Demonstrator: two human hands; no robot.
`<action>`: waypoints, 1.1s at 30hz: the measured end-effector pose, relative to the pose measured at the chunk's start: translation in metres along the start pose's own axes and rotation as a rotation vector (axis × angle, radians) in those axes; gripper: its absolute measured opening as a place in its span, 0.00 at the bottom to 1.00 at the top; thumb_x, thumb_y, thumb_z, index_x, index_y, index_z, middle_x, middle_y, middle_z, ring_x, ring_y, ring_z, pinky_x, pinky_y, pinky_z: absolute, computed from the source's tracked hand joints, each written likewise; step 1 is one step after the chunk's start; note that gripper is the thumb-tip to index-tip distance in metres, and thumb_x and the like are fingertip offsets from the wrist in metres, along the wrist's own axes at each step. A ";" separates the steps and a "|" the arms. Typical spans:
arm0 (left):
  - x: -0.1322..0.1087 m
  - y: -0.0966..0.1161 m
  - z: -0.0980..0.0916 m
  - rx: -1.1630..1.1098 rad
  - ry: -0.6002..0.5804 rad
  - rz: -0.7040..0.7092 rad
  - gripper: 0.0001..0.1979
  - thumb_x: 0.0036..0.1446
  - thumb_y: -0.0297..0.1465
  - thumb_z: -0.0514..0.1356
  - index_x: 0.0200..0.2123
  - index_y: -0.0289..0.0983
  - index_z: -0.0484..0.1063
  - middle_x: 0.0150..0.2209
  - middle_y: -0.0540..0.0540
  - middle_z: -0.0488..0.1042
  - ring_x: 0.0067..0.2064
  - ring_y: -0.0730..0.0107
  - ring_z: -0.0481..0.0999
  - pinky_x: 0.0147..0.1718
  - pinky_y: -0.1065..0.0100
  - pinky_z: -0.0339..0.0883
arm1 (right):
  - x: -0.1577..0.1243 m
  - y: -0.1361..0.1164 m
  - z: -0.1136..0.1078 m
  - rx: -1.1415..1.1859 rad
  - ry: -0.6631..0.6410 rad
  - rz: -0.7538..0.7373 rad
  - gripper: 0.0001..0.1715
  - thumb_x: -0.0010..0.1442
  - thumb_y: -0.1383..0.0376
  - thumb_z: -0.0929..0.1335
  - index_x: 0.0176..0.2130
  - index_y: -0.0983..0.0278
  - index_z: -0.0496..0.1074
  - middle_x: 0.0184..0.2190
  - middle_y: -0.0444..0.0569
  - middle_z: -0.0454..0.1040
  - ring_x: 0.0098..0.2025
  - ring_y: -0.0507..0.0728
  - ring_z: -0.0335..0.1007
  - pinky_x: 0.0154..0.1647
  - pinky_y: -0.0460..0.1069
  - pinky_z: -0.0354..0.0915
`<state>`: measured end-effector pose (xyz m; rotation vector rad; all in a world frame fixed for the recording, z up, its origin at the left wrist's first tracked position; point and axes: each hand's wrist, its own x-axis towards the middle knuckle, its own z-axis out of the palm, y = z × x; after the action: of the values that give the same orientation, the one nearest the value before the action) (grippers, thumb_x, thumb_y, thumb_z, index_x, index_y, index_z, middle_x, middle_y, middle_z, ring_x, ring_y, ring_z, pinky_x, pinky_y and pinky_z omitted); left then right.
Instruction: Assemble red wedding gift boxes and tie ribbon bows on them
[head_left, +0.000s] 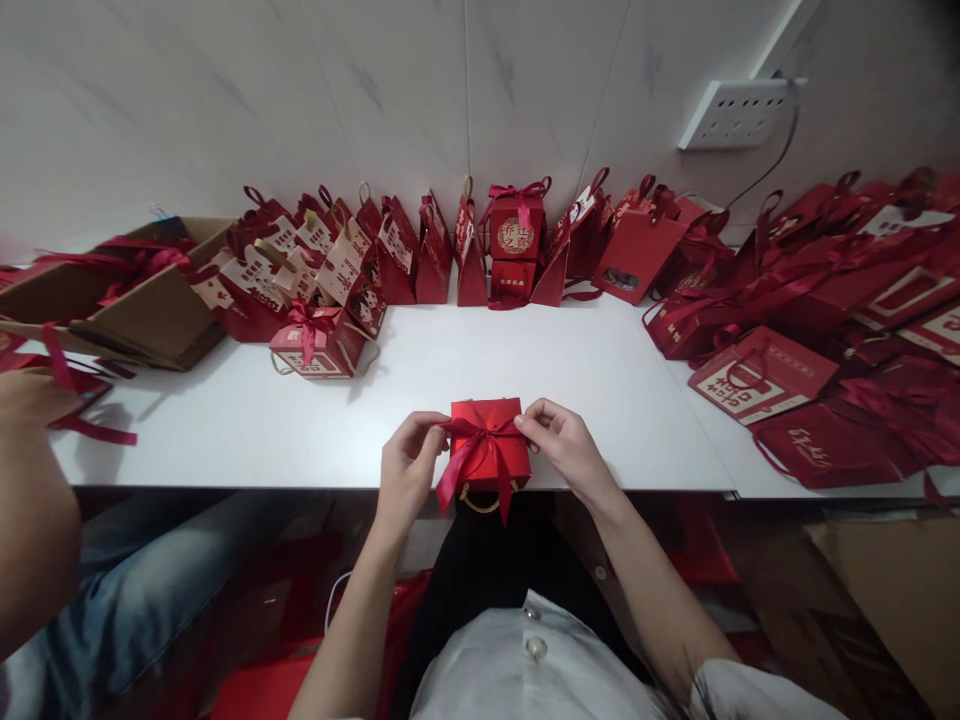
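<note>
A small red gift box sits at the front edge of the white table, and a gold cord handle hangs from its near side. Across its top lies a dark pink ribbon tied in a bow, with two tails hanging toward me. My left hand pinches the bow's left loop between thumb and fingers. On the other side, my right hand is closed on the right loop at the box's upper right corner.
Finished-looking red boxes line the wall. A cardboard box of ribboned items stands left, near another person's arm. More red boxes crowd the right. A power strip is on the wall.
</note>
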<state>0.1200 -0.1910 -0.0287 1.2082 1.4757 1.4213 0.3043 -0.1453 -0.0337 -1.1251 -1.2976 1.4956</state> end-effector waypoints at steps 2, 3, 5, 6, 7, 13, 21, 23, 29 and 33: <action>0.003 -0.002 -0.002 -0.014 -0.014 0.000 0.06 0.53 0.32 0.58 0.32 0.37 0.73 0.28 0.49 0.72 0.29 0.72 0.69 0.32 0.70 0.65 | 0.000 0.000 0.000 0.004 -0.007 -0.002 0.20 0.48 0.52 0.71 0.23 0.63 0.63 0.20 0.39 0.60 0.22 0.48 0.55 0.24 0.46 0.57; 0.004 -0.003 -0.003 -0.035 -0.021 -0.002 0.06 0.53 0.32 0.58 0.32 0.37 0.73 0.27 0.49 0.72 0.29 0.72 0.69 0.32 0.70 0.65 | 0.000 0.000 0.000 0.005 -0.010 -0.002 0.20 0.48 0.52 0.71 0.23 0.63 0.63 0.20 0.39 0.60 0.22 0.48 0.55 0.24 0.46 0.57; 0.005 -0.005 -0.003 -0.078 -0.028 -0.021 0.08 0.53 0.34 0.58 0.32 0.36 0.73 0.25 0.49 0.70 0.28 0.72 0.68 0.32 0.69 0.64 | 0.000 -0.001 0.000 0.007 -0.011 0.000 0.20 0.47 0.51 0.71 0.23 0.63 0.62 0.20 0.39 0.60 0.22 0.48 0.55 0.24 0.46 0.57; 0.006 -0.006 -0.002 -0.086 -0.025 -0.036 0.10 0.54 0.36 0.57 0.31 0.35 0.73 0.23 0.50 0.69 0.27 0.72 0.68 0.31 0.69 0.64 | 0.000 -0.001 0.000 0.008 -0.008 0.002 0.21 0.47 0.51 0.71 0.23 0.63 0.62 0.20 0.39 0.61 0.22 0.48 0.55 0.24 0.46 0.57; 0.006 -0.006 -0.001 -0.085 -0.017 -0.054 0.11 0.54 0.37 0.58 0.30 0.35 0.72 0.21 0.51 0.67 0.26 0.72 0.67 0.30 0.69 0.63 | 0.000 -0.001 0.000 0.008 -0.005 0.004 0.21 0.47 0.51 0.71 0.23 0.63 0.62 0.20 0.39 0.61 0.22 0.48 0.55 0.24 0.46 0.58; 0.006 -0.007 0.006 -0.073 0.080 -0.103 0.13 0.49 0.38 0.63 0.34 0.36 0.70 0.23 0.53 0.68 0.24 0.76 0.67 0.27 0.72 0.63 | 0.000 0.003 0.000 -0.005 -0.019 0.041 0.20 0.48 0.50 0.70 0.23 0.63 0.63 0.18 0.38 0.60 0.21 0.48 0.55 0.23 0.46 0.55; 0.004 -0.011 0.006 -0.064 0.043 -0.201 0.15 0.52 0.41 0.59 0.35 0.35 0.69 0.21 0.54 0.66 0.22 0.77 0.63 0.23 0.74 0.57 | -0.001 0.004 0.000 0.007 -0.039 0.076 0.21 0.50 0.50 0.69 0.23 0.63 0.62 0.17 0.38 0.58 0.20 0.47 0.53 0.23 0.45 0.51; 0.004 -0.010 0.005 -0.082 0.009 -0.221 0.15 0.53 0.42 0.58 0.28 0.36 0.67 0.19 0.54 0.64 0.21 0.78 0.61 0.22 0.75 0.56 | 0.000 0.004 -0.001 0.007 -0.043 0.074 0.21 0.49 0.50 0.69 0.23 0.63 0.62 0.18 0.38 0.59 0.20 0.47 0.53 0.23 0.45 0.51; 0.006 -0.009 0.005 -0.063 -0.025 -0.182 0.16 0.54 0.41 0.58 0.22 0.36 0.63 0.18 0.55 0.61 0.21 0.79 0.58 0.22 0.75 0.53 | 0.000 0.006 -0.001 0.013 -0.048 0.069 0.21 0.50 0.51 0.69 0.23 0.63 0.62 0.18 0.38 0.59 0.20 0.47 0.53 0.23 0.45 0.51; 0.007 -0.017 0.007 -0.103 -0.010 -0.201 0.17 0.55 0.40 0.57 0.20 0.36 0.61 0.19 0.55 0.59 0.22 0.79 0.57 0.23 0.75 0.52 | 0.000 0.008 0.000 0.027 -0.050 0.078 0.21 0.50 0.50 0.69 0.23 0.64 0.62 0.18 0.38 0.59 0.21 0.47 0.53 0.23 0.45 0.51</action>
<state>0.1230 -0.1815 -0.0452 0.9739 1.4545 1.3364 0.3042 -0.1462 -0.0415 -1.1388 -1.2770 1.6027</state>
